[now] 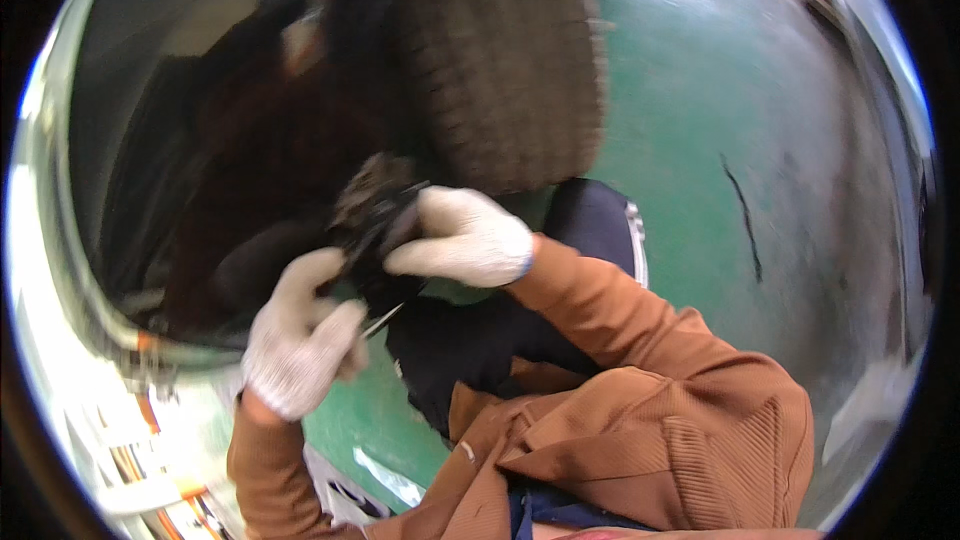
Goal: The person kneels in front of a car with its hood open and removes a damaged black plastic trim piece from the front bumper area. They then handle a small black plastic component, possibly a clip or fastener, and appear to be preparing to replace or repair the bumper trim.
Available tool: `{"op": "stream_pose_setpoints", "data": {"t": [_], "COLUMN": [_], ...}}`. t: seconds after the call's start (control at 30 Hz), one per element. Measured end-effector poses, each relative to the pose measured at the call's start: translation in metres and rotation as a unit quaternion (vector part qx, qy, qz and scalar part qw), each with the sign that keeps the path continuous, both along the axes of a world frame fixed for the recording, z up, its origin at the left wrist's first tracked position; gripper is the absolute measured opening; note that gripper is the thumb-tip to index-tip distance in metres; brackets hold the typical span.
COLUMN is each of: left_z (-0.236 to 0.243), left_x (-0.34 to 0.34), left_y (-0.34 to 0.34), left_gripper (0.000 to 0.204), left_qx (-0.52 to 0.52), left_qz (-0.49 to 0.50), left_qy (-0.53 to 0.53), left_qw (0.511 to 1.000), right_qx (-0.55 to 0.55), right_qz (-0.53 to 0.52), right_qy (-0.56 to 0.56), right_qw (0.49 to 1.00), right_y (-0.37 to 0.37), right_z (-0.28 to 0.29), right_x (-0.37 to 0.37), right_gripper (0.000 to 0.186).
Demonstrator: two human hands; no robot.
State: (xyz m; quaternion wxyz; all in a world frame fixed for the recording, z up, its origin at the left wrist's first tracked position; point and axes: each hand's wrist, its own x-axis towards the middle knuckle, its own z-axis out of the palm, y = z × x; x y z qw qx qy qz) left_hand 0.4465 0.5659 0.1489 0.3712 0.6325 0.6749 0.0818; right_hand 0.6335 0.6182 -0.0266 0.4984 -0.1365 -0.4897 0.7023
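Left hand: white knit glove, fingers curled shut round a thin shiny metal tool, fingertips up against the dark grimy brake part.
Right hand: same glove, fingers clamped on that part from the side.
Where it was: inside the dark wheel arch, just beside the worn black tyre.
Risk: I reckoned the tool could slip off the greasy metal and jab a glove.
Around: green painted floor; the tyre crowded the right hand.
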Motion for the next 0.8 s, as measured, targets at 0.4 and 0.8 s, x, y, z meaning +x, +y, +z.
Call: {"op": "stream_pose_setpoints", "data": {"t": [0.4,0.8], "left_z": [0.013,0.011], "left_x": [-0.018,0.001], "left_y": [0.0,-0.02], "left_gripper": [0.02,0.038], "left_qx": [0.196,0.06], "left_qz": [-0.328,0.045], "left_qy": [0.279,-0.132], "left_qw": [0.881,0.988], "right_qx": [0.064,-0.005], "right_qz": [-0.016,-0.124], "right_qy": [-0.016,-0.035], "right_qw": [0.998,0.992], "right_y": [0.009,-0.005], "right_z": [-0.018,-0.023], "right_x": [-0.034,-0.025], "right_gripper": [0.033,0.025]}}
